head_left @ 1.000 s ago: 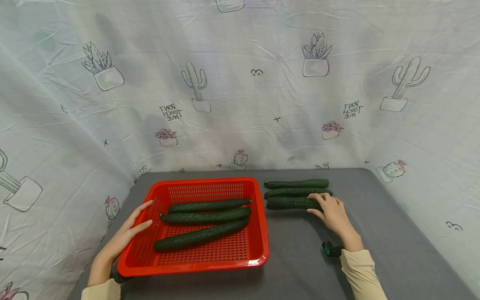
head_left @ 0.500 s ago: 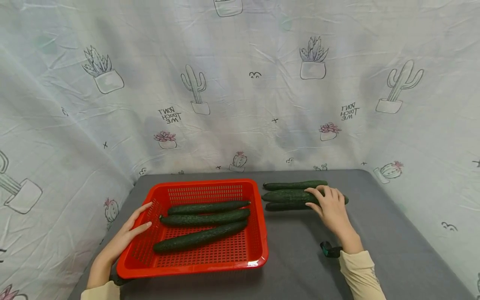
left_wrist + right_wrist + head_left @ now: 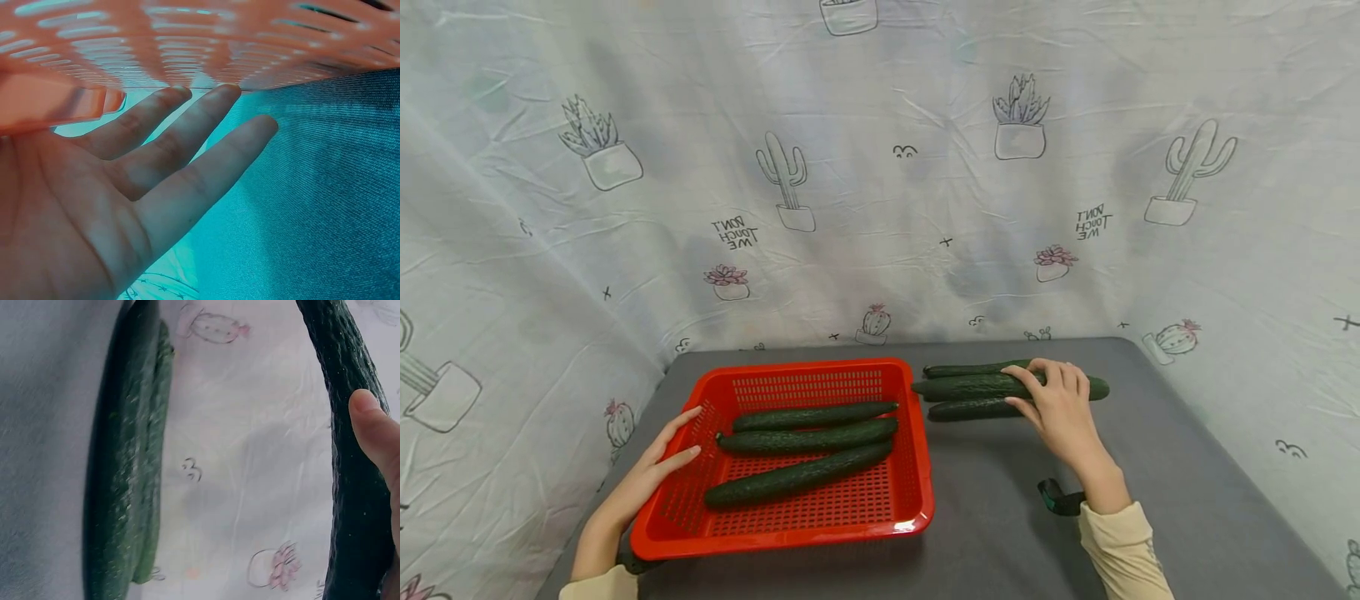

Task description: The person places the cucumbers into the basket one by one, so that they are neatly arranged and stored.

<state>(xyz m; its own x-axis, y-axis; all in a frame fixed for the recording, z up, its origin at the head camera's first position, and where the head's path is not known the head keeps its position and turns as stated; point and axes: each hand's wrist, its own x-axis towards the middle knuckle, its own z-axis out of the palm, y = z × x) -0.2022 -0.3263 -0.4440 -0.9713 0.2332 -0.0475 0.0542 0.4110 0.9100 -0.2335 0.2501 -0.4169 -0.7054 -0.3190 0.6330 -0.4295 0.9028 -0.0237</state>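
Note:
My right hand (image 3: 1067,421) grips a dark green cucumber (image 3: 962,387), thumb on its near side, fingers over its top. In the right wrist view this cucumber (image 3: 356,469) is lifted apart from two others. Those two lie on the table, one in front (image 3: 972,409) and one behind (image 3: 973,369). My left hand (image 3: 636,492) holds the left side of a red slotted basket (image 3: 790,542), two digits over the rim. The left wrist view shows the other fingers (image 3: 194,178) stretched out under the slotted plastic. Three cucumbers (image 3: 812,439) lie inside the basket.
The grey table (image 3: 992,517) runs around the basket and to the right. A white curtain (image 3: 865,208) printed with cacti stands behind it and at both sides. A dark wrist strap with a small device (image 3: 1060,498) is on my right wrist.
My right hand has taken hold of a cucumber and raised it off the table over the other two. The left hand and the basket have stayed in place.

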